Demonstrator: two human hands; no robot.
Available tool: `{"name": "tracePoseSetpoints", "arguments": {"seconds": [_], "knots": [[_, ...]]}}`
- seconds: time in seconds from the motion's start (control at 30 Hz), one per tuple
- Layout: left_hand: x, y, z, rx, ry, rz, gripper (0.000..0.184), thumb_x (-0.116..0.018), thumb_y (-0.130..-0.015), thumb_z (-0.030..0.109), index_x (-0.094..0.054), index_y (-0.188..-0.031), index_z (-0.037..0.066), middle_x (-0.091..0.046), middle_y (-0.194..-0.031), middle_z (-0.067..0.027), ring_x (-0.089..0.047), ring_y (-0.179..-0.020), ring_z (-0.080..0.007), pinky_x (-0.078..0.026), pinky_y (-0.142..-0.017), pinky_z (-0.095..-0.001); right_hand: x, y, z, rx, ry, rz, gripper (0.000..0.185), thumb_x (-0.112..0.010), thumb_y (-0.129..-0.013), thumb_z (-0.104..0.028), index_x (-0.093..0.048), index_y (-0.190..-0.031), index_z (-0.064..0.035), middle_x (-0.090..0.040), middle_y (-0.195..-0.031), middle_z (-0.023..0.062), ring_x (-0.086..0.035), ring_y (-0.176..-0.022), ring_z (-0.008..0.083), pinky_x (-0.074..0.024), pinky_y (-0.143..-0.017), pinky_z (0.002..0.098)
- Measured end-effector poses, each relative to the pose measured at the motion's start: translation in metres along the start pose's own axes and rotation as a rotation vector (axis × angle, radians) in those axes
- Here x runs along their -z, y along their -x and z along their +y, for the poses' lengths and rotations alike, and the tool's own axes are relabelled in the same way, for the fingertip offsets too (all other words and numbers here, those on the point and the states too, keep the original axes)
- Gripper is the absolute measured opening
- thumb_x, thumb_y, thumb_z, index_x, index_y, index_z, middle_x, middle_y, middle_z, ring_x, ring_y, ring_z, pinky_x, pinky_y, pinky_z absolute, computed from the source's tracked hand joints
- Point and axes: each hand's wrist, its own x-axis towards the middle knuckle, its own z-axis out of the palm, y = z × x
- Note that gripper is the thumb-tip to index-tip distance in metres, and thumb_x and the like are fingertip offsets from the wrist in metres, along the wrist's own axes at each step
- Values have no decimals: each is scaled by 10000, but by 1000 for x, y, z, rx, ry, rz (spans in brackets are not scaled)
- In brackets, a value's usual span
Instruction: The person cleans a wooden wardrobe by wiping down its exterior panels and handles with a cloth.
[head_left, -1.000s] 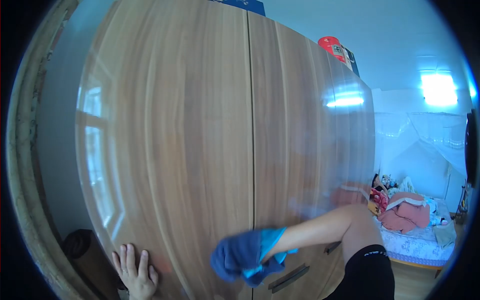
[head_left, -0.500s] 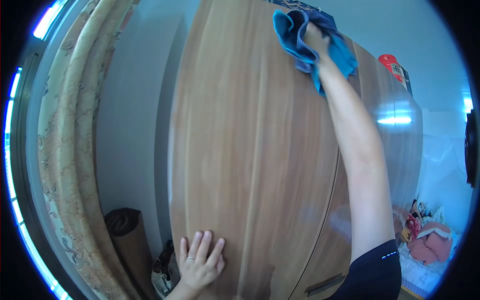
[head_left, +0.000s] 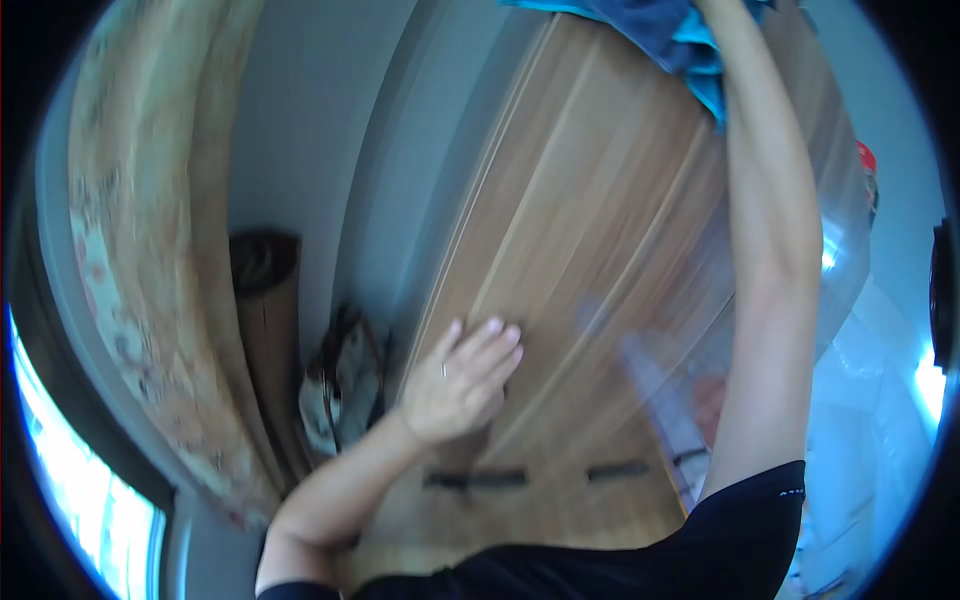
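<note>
Cloth (head_left: 645, 25) adjoins the right hand (head_left: 718, 8), cropped; grip cannot be told. Left hand (head_left: 460, 390): extended, empty, at wardrobe (head_left: 590, 150).

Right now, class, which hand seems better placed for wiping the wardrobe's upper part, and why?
Probably right: the right arm reaches up to the blue cloth; the left hand is lower, without cloth.

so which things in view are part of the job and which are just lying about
Part of the job: blue cloth; wood-grain cabinet.
Just about: brown roll, pale bag-like item, hanging curtain, red object partly hidden.
</note>
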Motion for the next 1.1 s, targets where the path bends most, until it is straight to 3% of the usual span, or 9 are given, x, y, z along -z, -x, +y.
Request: {"name": "tracePoseSetpoints", "arguments": {"seconds": [0.2,0.27,0.37,0.47,0.57,0.8,0.9,1.0,1.1], "knots": [[70,46,7,321,-48,305,532,-577,-865,-33,-471,-1386,-31,-490,-1419,-237,-434,-1403,-419,-289,-1200,-537,-54,206,-150,23,-117,-164,528,-618,-951,-343,-557,-1293,54,-640,-1233,289,-608,-1165,440,-447,-1018,430],[98,76,18,472,-86,247,546,-546,-867,-85,-433,-1401,-51,-421,-1472,-222,-368,-1452,-405,-292,-1207,-517,-58,268,-220,-287,-176,-652,648,-498,-928,-626,-666,-1117,-30,-692,-1072,278,-666,-940,492,-534,-826,565],[134,132,44,680,-165,147,533,-552,-858,-95,-471,-1381,-27,-461,-1459,-215,-396,-1437,-411,-295,-1203,-512,-115,447,-299,-590,-752,-1047,614,-552,-944,-511,-578,-1317,-24,-548,-1401,215,-572,-1247,392,-455,-1062,500],[178,167,77,829,-297,-26,478,-556,-885,-64,-501,-1357,-15,-510,-1427,-222,-440,-1406,-420,-310,-1188,-535,-108,509,-381,-632,-1174,-606,467,-712,-901,-168,-567,-1327,-45,-567,-1350,124,-577,-1222,258,-467,-1057,413],[206,192,103,880,-378,-103,413,-533,-921,-63,-524,-1332,-19,-539,-1401,-206,-462,-1393,-412,-341,-1171,-522,-117,533,-403,-389,-1127,-548,358,-715,-869,-150,-617,-1196,-42,-650,-1151,115,-638,-1084,241,-516,-955,388],[244,202,122,927,-475,-197,372,-498,-962,-64,-555,-1326,-10,-567,-1379,-176,-503,-1366,-360,-400,-1137,-483,-39,494,-343,-836,-1087,-911,199,-691,-862,-141,-663,-1042,-62,-665,-1032,123,-643,-994,260,-522,-890,359],[271,211,129,945,-546,-207,374,-490,-980,-49,-548,-1348,-8,-563,-1386,-176,-512,-1353,-351,-416,-1130,-479,-18,584,-277,-743,-1040,-569,303,-701,-867,-156,-655,-1151,-62,-685,-1090,113,-656,-1014,275,-524,-912,382],[297,229,136,1051,-629,-190,377,-485,-984,-45,-546,-1353,-7,-566,-1380,-179,-522,-1339,-346,-420,-1127,-480,1,607,-172,-298,-182,-431,363,-702,-851,-171,-643,-1178,-25,-663,-1164,183,-606,-1141,359,-464,-1023,450],[302,238,139,1110,-697,-228,382,-480,-981,-42,-545,-1356,-7,-570,-1376,-175,-525,-1335,-344,-421,-1124,-480,38,567,-4,-729,105,52,386,-594,-1020,-282,-580,-1211,53,-649,-1192,207,-597,-1101,349,-461,-989,410]]}}
